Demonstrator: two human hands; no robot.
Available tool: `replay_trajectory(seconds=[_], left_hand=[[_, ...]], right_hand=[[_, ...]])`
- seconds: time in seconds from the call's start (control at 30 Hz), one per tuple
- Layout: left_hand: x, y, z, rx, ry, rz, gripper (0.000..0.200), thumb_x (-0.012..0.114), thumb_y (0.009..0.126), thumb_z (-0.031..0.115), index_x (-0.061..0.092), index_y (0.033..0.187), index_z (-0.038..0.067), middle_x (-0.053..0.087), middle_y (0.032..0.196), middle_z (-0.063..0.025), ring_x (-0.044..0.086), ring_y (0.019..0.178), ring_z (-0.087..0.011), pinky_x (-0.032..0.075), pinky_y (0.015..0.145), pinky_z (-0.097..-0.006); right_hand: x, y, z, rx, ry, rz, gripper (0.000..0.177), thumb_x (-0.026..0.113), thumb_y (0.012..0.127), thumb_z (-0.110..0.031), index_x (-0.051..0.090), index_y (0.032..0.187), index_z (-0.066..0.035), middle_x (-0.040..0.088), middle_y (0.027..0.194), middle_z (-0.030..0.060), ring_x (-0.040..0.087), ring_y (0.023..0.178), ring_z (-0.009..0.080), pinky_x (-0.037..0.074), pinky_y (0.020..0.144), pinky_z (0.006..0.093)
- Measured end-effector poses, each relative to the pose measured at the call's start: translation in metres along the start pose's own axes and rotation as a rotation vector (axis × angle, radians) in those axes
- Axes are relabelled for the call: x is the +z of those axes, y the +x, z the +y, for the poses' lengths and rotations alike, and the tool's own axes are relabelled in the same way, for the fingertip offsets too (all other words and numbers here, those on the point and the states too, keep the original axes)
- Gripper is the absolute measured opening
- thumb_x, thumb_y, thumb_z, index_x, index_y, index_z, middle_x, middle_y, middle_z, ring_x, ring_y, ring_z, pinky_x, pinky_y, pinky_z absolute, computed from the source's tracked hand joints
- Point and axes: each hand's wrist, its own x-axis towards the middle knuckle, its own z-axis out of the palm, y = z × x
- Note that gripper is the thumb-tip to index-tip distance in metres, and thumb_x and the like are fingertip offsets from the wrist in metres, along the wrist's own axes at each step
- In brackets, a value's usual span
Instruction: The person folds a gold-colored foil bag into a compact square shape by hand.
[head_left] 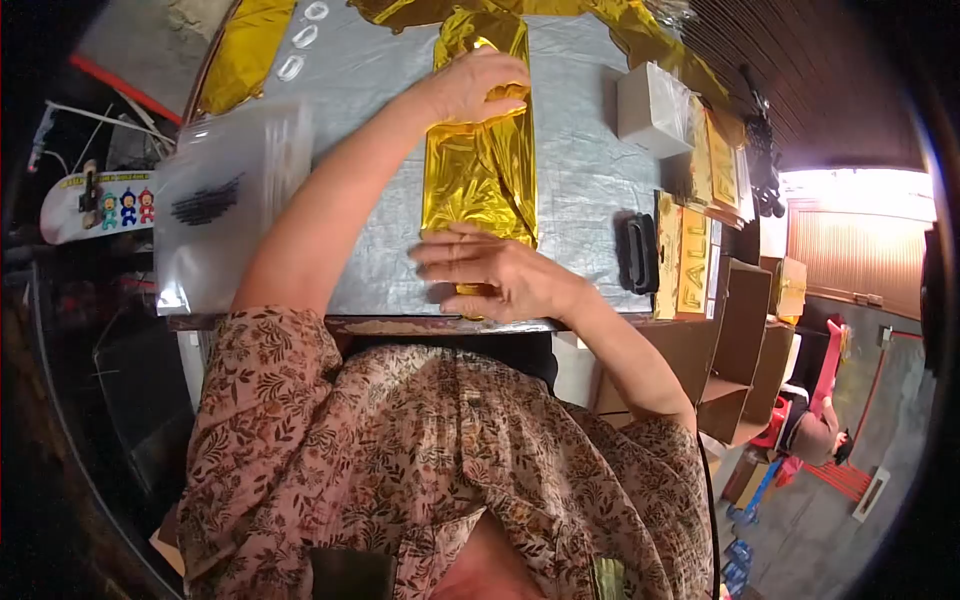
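Note:
A long, crinkled strip of gold foil point(475, 185) lies flat on the silver-covered table, running away from my body. Up at its far part, my left hand point(478, 88) is closed, fingers and thumb curled round a fold of the foil. My right hand point(505, 278) rests across the near end, close to the table edge, with its fingers stretched out and slightly blurred. More gold foil point(400, 12) is spread along the far side of the table.
Clear plastic bags point(225, 220) lie at the left, below another gold foil piece point(248, 55). Three small white loops point(303, 38) sit nearby. On the right are a white box point(652, 110), a black object point(635, 252) and yellow packets point(692, 265). A person point(815, 430) is beyond the cardboard boxes.

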Motion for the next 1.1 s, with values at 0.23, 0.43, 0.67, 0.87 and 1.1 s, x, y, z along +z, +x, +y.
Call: replay_trajectory(seconds=[0.23, 0.43, 0.67, 0.87, 1.1], left_hand=[[0.001, 0.001, -0.005, 0.047, 0.027, 0.021, 0.037, 0.075, 0.093, 0.029, 0.070, 0.125, 0.011, 0.068, 0.132, -0.0091, 0.061, 0.118, -0.0337, 0.050, 0.105, -0.0439], [-0.001, 0.002, -0.003, 0.025, 0.033, 0.007, 0.036, 0.075, 0.094, 0.029, 0.071, 0.124, 0.010, 0.068, 0.131, -0.0091, 0.062, 0.118, -0.0333, 0.050, 0.105, -0.0433], [-0.011, 0.006, 0.000, -0.029, 0.000, -0.049, 0.034, 0.071, 0.097, 0.025, 0.071, 0.126, 0.009, 0.071, 0.129, -0.0094, 0.064, 0.119, -0.0322, 0.051, 0.104, -0.0421], [-0.046, 0.009, 0.008, -0.171, -0.057, -0.070, 0.033, 0.069, 0.098, 0.021, 0.070, 0.129, 0.008, 0.070, 0.135, -0.0094, 0.067, 0.123, -0.0290, 0.052, 0.105, -0.0373], [-0.111, -0.070, 0.063, -0.265, 0.138, -0.107, 0.024, 0.072, 0.094, 0.012, 0.072, 0.116, 0.002, 0.073, 0.125, -0.0108, 0.068, 0.118, -0.0313, 0.054, 0.101, -0.0381]], right_hand=[[-0.080, -0.008, 0.075, 0.372, -0.645, 0.589, 0.033, 0.066, 0.081, 0.003, 0.077, 0.110, -0.009, 0.073, 0.119, 0.0078, 0.063, 0.108, 0.0334, 0.050, 0.097, 0.0435], [-0.063, -0.015, 0.097, 0.380, -0.684, 0.628, 0.033, 0.069, 0.082, 0.000, 0.080, 0.111, -0.013, 0.074, 0.118, 0.0010, 0.063, 0.110, 0.0283, 0.044, 0.099, 0.0429], [-0.058, -0.014, 0.097, 0.344, -0.749, 0.684, 0.029, 0.070, 0.084, -0.003, 0.080, 0.109, -0.013, 0.075, 0.115, -0.0009, 0.064, 0.109, 0.0254, 0.042, 0.101, 0.0424], [-0.057, -0.015, 0.096, 0.354, -0.747, 0.678, 0.029, 0.068, 0.085, -0.001, 0.080, 0.108, -0.013, 0.075, 0.115, -0.0020, 0.064, 0.110, 0.0235, 0.040, 0.101, 0.0403], [-0.055, -0.016, 0.102, 0.336, -0.724, 0.718, 0.026, 0.069, 0.086, -0.003, 0.081, 0.107, -0.013, 0.075, 0.114, -0.0018, 0.064, 0.111, 0.0247, 0.041, 0.101, 0.0412]])
